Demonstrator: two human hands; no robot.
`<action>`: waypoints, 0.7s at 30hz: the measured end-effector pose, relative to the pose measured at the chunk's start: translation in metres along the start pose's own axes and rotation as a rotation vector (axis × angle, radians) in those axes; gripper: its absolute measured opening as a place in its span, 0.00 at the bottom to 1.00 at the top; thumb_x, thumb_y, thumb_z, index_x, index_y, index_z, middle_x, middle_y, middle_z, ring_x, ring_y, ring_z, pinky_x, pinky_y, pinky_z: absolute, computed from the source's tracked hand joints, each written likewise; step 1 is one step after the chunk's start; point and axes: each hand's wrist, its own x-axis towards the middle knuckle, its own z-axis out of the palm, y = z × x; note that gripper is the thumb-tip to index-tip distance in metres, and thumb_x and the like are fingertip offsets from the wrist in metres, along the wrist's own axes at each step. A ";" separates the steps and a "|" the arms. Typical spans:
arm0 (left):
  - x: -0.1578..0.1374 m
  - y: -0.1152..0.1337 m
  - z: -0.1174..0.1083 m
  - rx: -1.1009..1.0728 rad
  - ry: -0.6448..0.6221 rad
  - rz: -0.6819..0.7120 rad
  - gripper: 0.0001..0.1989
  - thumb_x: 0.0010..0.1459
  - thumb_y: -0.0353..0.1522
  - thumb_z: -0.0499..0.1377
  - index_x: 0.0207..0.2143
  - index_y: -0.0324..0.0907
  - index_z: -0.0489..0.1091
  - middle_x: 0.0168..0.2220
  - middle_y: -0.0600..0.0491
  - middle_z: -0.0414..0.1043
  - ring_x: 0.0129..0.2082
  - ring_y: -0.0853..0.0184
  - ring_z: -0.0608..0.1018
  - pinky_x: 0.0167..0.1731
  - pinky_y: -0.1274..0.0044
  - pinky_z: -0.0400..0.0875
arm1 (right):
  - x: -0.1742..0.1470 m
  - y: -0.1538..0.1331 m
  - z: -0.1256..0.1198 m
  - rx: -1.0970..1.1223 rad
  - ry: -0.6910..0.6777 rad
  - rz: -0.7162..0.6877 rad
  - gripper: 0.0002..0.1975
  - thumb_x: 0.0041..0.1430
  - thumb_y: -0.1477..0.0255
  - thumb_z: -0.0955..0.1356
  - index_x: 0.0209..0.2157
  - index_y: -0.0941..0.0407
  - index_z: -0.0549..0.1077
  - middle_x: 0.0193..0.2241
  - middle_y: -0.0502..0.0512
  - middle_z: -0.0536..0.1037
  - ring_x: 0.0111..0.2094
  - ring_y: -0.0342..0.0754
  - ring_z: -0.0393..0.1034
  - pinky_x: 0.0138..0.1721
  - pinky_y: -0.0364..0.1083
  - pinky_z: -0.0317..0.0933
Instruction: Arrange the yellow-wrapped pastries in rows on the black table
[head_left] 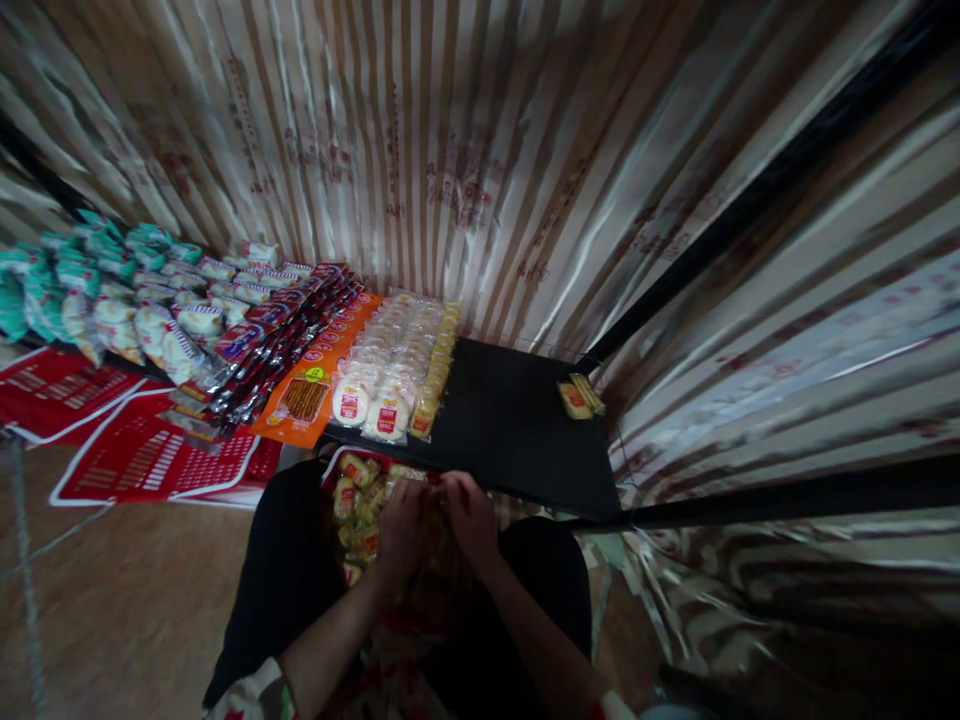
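Fingers point(455, 483) curl, left hand point(403, 522) and right hand point(472, 515), over the basket point(336, 456); opening and hold I can't tell. Yellow packets point(345, 498) inside look light, slick, crushable: pinch edges gently.

Plain black trousers point(289, 560) were worn, both legs seen on the near side of the black worktop point(517, 430). Farther from the worktop, a left sleeve point(255, 692) was seen, printed with pale, red and green patches. Of the right sleeve point(615, 706), only a pale edge with a touch of red was shown. The left hand point(403, 525), right hand point(470, 515) and forearms point(341, 612) were left bare.
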 end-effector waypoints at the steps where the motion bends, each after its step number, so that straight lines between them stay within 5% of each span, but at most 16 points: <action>1: -0.008 -0.006 0.002 0.056 -0.030 -0.021 0.10 0.60 0.30 0.48 0.33 0.41 0.68 0.33 0.50 0.69 0.35 0.66 0.72 0.35 0.76 0.67 | -0.006 0.007 0.001 -0.055 -0.040 0.015 0.11 0.56 0.65 0.61 0.32 0.53 0.74 0.31 0.53 0.78 0.35 0.49 0.72 0.40 0.47 0.63; 7: -0.034 -0.039 0.015 0.280 -0.142 -0.114 0.13 0.57 0.30 0.52 0.45 0.38 0.66 0.42 0.44 0.68 0.43 0.61 0.71 0.40 0.71 0.67 | -0.029 0.048 0.022 -0.171 -0.232 0.127 0.14 0.47 0.76 0.64 0.36 0.52 0.75 0.37 0.55 0.79 0.41 0.53 0.73 0.47 0.51 0.61; 12: -0.039 -0.043 0.026 0.318 -0.153 -0.091 0.16 0.53 0.21 0.50 0.43 0.35 0.68 0.40 0.44 0.71 0.44 0.59 0.72 0.44 0.69 0.67 | -0.037 0.045 0.036 -0.160 -0.205 0.152 0.16 0.44 0.77 0.66 0.37 0.52 0.74 0.38 0.55 0.79 0.42 0.53 0.73 0.47 0.51 0.62; 21: -0.046 -0.034 0.027 -0.040 -0.052 -0.183 0.18 0.54 0.24 0.48 0.47 0.38 0.66 0.44 0.43 0.70 0.46 0.60 0.72 0.45 0.68 0.68 | -0.039 0.046 0.035 0.051 -0.057 0.239 0.14 0.44 0.71 0.66 0.37 0.53 0.74 0.35 0.56 0.80 0.39 0.55 0.74 0.44 0.54 0.65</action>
